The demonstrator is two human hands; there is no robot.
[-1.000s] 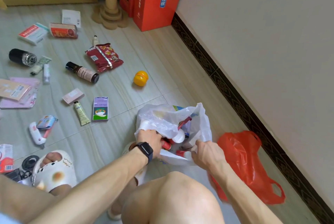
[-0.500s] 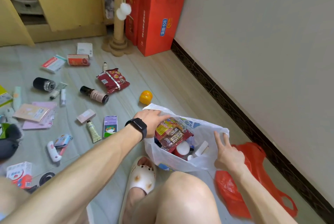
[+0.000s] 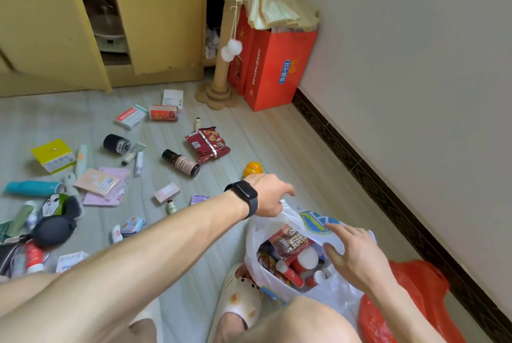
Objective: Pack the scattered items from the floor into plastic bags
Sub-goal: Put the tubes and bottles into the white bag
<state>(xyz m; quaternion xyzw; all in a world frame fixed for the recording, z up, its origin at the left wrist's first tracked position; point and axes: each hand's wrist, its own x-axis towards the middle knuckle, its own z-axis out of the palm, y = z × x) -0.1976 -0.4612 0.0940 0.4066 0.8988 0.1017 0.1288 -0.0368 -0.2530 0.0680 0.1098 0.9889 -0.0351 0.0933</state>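
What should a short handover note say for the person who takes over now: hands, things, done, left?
Left hand grips the rim of the white plastic bag; right hand is open at its mouth.
Done: a red snack packet and red-and-white cups are inside.
Left: round orange ball, dark red crisp packet, dark brown bottle, many small boxes and tubes on the grey floor.
A crumpled red plastic bag lies beside the white one.

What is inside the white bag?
A red snack packet lies on top, with red-and-white bottles beside it in the white bag. Whatever is underneath them is covered, so I cannot tell.
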